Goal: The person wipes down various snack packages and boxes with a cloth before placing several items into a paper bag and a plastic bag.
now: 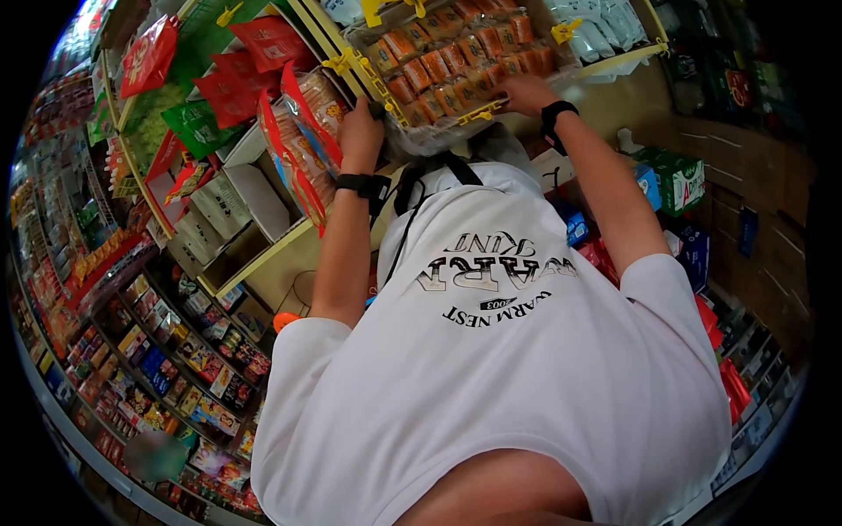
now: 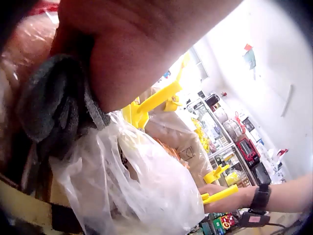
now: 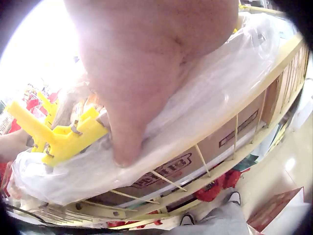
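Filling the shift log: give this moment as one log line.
scene: shop shelf | left hand: at left edge of snack box, grip unclear | right hand: thumb presses plastic liner at box front

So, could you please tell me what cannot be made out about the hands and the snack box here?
Left hand: fingers hidden by the clear plastic liner in head view, by the palm in left wrist view.
Right hand: fingertips hidden at the brown cardboard box edge in head view; right wrist view shows one digit only.
Orange-wrapped snack packs: labels too small in head view, veiled by plastic elsewhere.
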Action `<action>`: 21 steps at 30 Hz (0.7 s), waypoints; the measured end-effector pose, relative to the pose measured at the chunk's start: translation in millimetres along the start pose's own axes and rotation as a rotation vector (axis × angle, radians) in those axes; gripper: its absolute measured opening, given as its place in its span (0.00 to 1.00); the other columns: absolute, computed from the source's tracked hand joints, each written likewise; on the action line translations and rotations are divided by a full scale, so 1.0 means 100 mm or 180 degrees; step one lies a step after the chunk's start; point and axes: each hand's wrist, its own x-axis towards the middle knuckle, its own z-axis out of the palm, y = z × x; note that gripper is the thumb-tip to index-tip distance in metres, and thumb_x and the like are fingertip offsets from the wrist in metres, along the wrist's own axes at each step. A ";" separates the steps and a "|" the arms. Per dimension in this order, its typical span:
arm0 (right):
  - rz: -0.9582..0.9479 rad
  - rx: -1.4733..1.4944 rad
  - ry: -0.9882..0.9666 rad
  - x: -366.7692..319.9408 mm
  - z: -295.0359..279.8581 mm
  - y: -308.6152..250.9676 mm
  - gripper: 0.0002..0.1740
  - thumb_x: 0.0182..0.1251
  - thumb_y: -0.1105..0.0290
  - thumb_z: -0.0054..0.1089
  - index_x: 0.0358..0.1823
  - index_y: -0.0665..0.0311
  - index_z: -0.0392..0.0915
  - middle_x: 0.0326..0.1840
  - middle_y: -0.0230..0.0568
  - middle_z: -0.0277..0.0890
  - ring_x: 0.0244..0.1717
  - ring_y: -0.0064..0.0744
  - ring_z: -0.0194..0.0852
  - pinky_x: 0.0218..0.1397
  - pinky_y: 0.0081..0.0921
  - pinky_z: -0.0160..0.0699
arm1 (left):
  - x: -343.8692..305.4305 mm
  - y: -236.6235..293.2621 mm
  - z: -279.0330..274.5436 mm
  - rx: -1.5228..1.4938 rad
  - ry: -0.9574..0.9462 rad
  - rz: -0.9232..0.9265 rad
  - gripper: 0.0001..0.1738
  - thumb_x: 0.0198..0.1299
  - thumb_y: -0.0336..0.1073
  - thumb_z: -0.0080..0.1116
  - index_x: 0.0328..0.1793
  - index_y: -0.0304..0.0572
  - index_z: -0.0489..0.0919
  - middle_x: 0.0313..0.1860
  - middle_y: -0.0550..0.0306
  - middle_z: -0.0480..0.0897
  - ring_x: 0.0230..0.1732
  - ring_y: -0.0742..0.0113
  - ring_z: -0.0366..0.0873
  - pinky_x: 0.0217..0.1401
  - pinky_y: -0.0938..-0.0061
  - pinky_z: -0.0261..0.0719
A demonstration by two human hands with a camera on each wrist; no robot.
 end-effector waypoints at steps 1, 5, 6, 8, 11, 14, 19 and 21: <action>-0.0009 -0.0027 -0.0002 0.00 0.00 0.01 0.24 0.61 0.48 0.69 0.55 0.48 0.85 0.50 0.38 0.86 0.51 0.44 0.83 0.54 0.41 0.80 | 0.02 -0.01 -0.01 -0.0035 -0.0066 -0.0086 0.17 0.59 0.32 0.61 0.55 0.39 0.76 0.38 0.35 0.85 0.43 0.34 0.83 0.40 0.45 0.82; -0.0128 0.0084 -0.0112 0.04 0.00 0.03 0.24 0.61 0.47 0.68 0.55 0.49 0.86 0.48 0.40 0.86 0.50 0.45 0.83 0.54 0.41 0.81 | 0.06 -0.04 -0.02 -0.0138 0.0005 -0.0160 0.18 0.58 0.34 0.61 0.54 0.40 0.76 0.39 0.36 0.85 0.44 0.34 0.83 0.42 0.45 0.81; -0.0120 0.0114 -0.0206 0.07 0.00 0.05 0.24 0.61 0.47 0.68 0.55 0.49 0.85 0.48 0.40 0.86 0.50 0.45 0.83 0.54 0.41 0.80 | 0.07 -0.04 -0.02 -0.0137 -0.0035 -0.0210 0.18 0.58 0.34 0.62 0.54 0.40 0.77 0.40 0.36 0.85 0.44 0.35 0.83 0.43 0.45 0.81; -0.0320 -0.0021 -0.0160 0.13 0.04 0.10 0.24 0.61 0.49 0.68 0.55 0.52 0.85 0.49 0.43 0.85 0.50 0.47 0.83 0.54 0.42 0.80 | 0.07 -0.04 -0.03 -0.0158 -0.0044 -0.0331 0.18 0.58 0.35 0.62 0.54 0.40 0.77 0.41 0.37 0.85 0.45 0.35 0.83 0.44 0.46 0.81; -0.0770 0.0173 -0.0238 0.25 0.13 0.23 0.24 0.59 0.53 0.68 0.54 0.57 0.84 0.51 0.50 0.83 0.53 0.51 0.81 0.57 0.45 0.79 | 0.06 0.04 -0.07 -0.0237 0.0470 -0.0602 0.19 0.57 0.36 0.62 0.55 0.42 0.77 0.42 0.40 0.85 0.44 0.36 0.83 0.44 0.47 0.81; -0.1246 0.0512 -0.0316 0.28 0.08 0.34 0.30 0.63 0.57 0.64 0.65 0.62 0.76 0.54 0.56 0.80 0.54 0.54 0.79 0.60 0.45 0.77 | 0.09 0.17 -0.15 -0.0332 0.0937 -0.0645 0.19 0.58 0.36 0.62 0.57 0.44 0.77 0.42 0.40 0.85 0.44 0.37 0.83 0.44 0.47 0.81; -0.0886 0.1311 -0.0977 0.48 -0.65 0.22 0.31 0.67 0.62 0.60 0.70 0.64 0.71 0.60 0.56 0.77 0.60 0.53 0.76 0.63 0.41 0.76 | 0.14 0.20 -0.04 -0.0142 0.0741 -0.0767 0.24 0.60 0.37 0.64 0.62 0.48 0.74 0.50 0.43 0.79 0.49 0.38 0.80 0.48 0.48 0.80; -0.0773 0.0873 -0.0870 0.85 -0.73 0.28 0.34 0.71 0.60 0.57 0.76 0.62 0.64 0.73 0.54 0.67 0.71 0.51 0.68 0.69 0.43 0.73 | 0.16 0.19 -0.04 -0.0204 0.0692 -0.0902 0.24 0.60 0.37 0.64 0.63 0.49 0.74 0.51 0.43 0.79 0.49 0.38 0.80 0.48 0.48 0.80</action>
